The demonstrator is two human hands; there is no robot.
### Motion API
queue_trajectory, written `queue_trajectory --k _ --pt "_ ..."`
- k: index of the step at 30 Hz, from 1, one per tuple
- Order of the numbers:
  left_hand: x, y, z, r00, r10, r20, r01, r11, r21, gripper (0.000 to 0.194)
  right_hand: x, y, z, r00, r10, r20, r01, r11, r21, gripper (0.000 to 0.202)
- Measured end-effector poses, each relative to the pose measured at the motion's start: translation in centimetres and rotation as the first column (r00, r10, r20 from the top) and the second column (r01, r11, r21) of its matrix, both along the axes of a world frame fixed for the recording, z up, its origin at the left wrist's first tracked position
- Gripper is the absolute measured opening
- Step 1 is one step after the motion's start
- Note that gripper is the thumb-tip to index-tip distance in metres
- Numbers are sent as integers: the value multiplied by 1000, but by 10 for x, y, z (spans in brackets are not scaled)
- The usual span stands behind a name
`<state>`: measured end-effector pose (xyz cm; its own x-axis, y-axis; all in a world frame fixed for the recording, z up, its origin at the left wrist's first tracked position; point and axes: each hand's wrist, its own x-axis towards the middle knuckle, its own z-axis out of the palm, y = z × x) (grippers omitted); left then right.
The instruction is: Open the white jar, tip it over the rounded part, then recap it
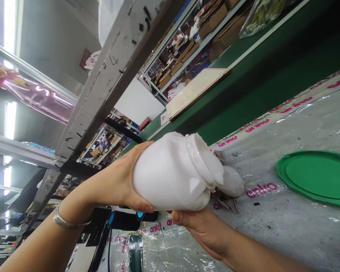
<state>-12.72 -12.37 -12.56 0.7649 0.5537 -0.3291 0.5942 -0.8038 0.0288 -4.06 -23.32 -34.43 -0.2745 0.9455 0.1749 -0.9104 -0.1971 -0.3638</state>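
Observation:
A white plastic jar [161,173] with a threaded neck and a dented shoulder is held tilted in mid-air, its mouth turned to the right. My left hand [124,177] wraps round the base end, the thumb underneath and the fingers behind. Under the neck end, my right hand [204,230] supports the jar with its thumb against the lower side; its other fingers are mostly hidden. Just past the mouth, a smooth white rounded piece [232,182] sits beside dark crumpled scraps [228,202] on the plastic-covered table [260,223].
A green round lid [317,177] lies on the table at right. Behind runs a green surface [260,87] with a pale board [195,90] on it. A scuffed metal beam [102,79] crosses the upper left, near a pink bottle [39,92]. Shelves with cartons [184,53] stand farther back.

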Motion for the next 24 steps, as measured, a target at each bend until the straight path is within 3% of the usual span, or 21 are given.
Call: queue_trajectory --k 24 --pt "4 -2 1 1000 -6 3 6 1000 -6 127 -1 0 0 1000 7 13 -7 1000 -5 87"
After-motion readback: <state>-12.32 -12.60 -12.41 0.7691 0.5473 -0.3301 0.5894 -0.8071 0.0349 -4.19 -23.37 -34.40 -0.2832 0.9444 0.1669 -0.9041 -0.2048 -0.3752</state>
